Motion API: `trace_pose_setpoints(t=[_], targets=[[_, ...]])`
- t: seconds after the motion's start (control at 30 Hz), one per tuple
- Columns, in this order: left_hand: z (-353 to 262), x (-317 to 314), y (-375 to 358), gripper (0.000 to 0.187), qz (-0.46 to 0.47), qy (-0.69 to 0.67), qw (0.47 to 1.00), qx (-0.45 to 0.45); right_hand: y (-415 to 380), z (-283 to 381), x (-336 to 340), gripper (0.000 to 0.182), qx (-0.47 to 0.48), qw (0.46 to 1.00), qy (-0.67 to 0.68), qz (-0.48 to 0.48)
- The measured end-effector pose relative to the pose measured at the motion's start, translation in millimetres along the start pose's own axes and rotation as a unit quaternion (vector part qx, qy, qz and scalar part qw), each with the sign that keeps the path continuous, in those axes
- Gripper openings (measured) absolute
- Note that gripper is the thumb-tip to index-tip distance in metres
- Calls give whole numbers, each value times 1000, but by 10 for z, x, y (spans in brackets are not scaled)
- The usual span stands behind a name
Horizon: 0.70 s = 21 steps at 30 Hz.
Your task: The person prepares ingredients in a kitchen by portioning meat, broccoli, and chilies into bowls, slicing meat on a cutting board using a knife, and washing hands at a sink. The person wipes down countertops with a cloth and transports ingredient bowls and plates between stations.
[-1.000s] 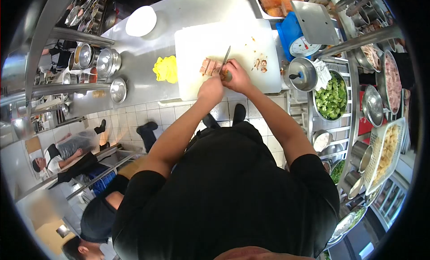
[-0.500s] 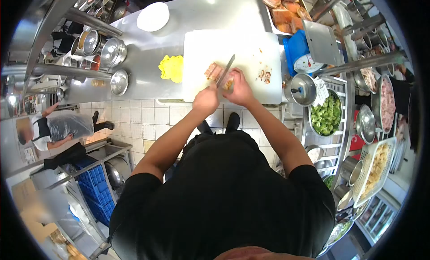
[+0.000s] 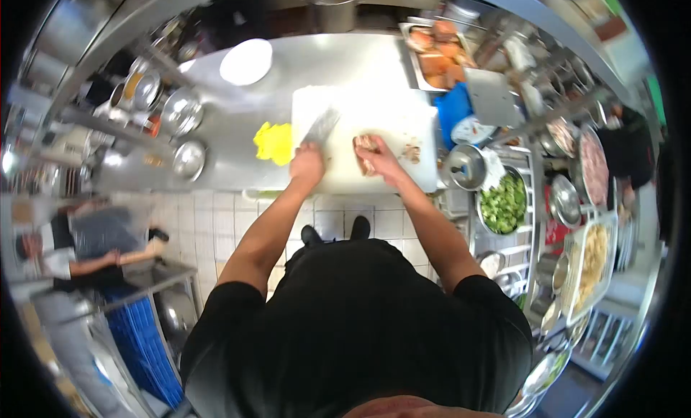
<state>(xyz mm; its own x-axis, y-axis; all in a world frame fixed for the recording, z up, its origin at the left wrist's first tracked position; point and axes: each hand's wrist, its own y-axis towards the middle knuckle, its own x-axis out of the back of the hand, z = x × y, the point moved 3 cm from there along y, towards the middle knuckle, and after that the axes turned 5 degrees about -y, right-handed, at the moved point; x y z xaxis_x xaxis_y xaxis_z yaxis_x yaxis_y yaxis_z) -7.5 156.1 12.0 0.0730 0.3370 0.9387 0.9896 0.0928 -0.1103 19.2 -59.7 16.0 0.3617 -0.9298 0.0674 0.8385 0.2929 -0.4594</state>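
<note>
1. While the steel counter (image 3: 223, 148) spans the work area, a white cutting board (image 3: 342, 177) sits at its near edge.
2. Broad knife (image 3: 322, 127): over the board's left part, blade angled forward and right, motion-blurred; can't tell if it touches the board.
3. Left hand (image 3: 307, 165): fisted round the knife's handle.
4. Right hand (image 3: 383, 161): fingers curled round meat (image 3: 365, 144), mid-board; can't tell if lifted.
5. Scraps (image 3: 411, 153): on board, just right of the meat.
</note>
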Motion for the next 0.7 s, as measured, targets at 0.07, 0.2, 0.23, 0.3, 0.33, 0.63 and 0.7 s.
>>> trace_pose_setpoints(t=[0.07,0.2,0.23,0.3,0.33,0.63,0.7], targets=[[-264,191,26,30,-48,13,994,-101,-402,-183,135,54,-35,949,305,70],[-1481,133,89,26,48,-125,944,-300,-1139,-541,355,70,-38,802,592,72],[-1857,110,51,26,72,-135,929,-336,-1288,-618,389,73,-41,769,636,49],[-2521,-87,27,27,104,-103,914,-377,-1507,-796,506,75,-16,749,662,-14],[-2780,-224,14,28,112,-61,917,-379,-1628,-892,559,76,-9,736,675,-43],[-3360,-380,206,15,95,3,898,-429,-2218,-1485,1298,70,61,665,721,-183],[-3374,-406,162,14,166,5,861,-481,-2245,-1539,1397,67,78,658,724,-189]])
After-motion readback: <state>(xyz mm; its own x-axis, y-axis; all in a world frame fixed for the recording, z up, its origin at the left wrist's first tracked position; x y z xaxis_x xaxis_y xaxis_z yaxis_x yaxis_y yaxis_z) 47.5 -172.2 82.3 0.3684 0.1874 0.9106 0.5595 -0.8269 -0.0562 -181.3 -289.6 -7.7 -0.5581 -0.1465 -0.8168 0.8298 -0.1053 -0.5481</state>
